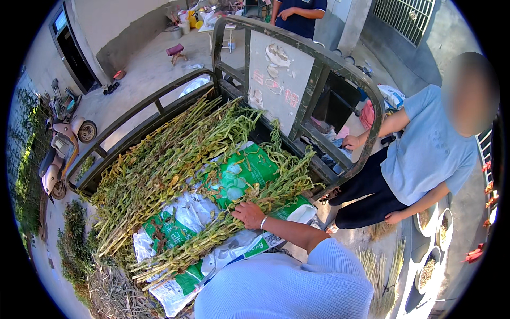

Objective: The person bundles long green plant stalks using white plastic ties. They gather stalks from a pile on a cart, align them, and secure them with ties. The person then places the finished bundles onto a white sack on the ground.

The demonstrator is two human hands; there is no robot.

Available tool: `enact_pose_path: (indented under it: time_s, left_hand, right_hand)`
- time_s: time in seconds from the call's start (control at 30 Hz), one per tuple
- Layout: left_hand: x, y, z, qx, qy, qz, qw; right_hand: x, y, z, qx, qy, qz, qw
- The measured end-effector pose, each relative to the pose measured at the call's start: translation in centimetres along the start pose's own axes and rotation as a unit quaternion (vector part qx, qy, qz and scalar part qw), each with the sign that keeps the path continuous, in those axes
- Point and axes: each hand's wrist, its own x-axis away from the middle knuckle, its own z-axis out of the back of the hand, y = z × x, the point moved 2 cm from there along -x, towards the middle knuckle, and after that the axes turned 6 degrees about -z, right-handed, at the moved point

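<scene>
My right hand [248, 215], with a silver bangle at the wrist, is closed over a long bundle of green-yellow plant stalks [212, 234] studded with pods. This bundle lies along the near side of a dark metal cart bed [106, 154], across green and white woven plastic sacks [183, 276]. Beyond the hand, more green sacking [241, 173] shows between the bundles. A thick heap of similar leafy stalks [164, 143] fills the far left part of the bed. My left hand is out of view, hidden behind my body in the light blue top.
A person in light blue [425, 154] stands right of the cart, one hand near its front rail [366, 90]. Another person in dark blue [300, 16] is behind the cart. A scooter [64, 149] stands left; white buckets [427, 271] and cut stalks [385, 276] lie right.
</scene>
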Motion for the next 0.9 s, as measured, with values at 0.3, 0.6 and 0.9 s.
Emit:
enact_pose_path:
  time_s: [0.3, 0.6, 0.9]
  left_hand:
    - [6.2, 17.5, 1.5, 0.187, 0.006, -0.370, 0.910]
    - [28.7, 34.9, 4.6, 0.057, -0.151, -0.680, 0.715]
    - [29.2, 35.1, 0.1, 0.007, -0.124, -0.632, 0.765]
  right_hand:
    - [0.9, 0.1, 0.8, 0.007, 0.002, -0.018, 1.000]
    - [0.2, -0.5, 0.6, 0.007, -0.001, 0.000, 1.000]
    - [-0.4, -0.5, 0.3, 0.021, -0.024, -0.002, 0.999]
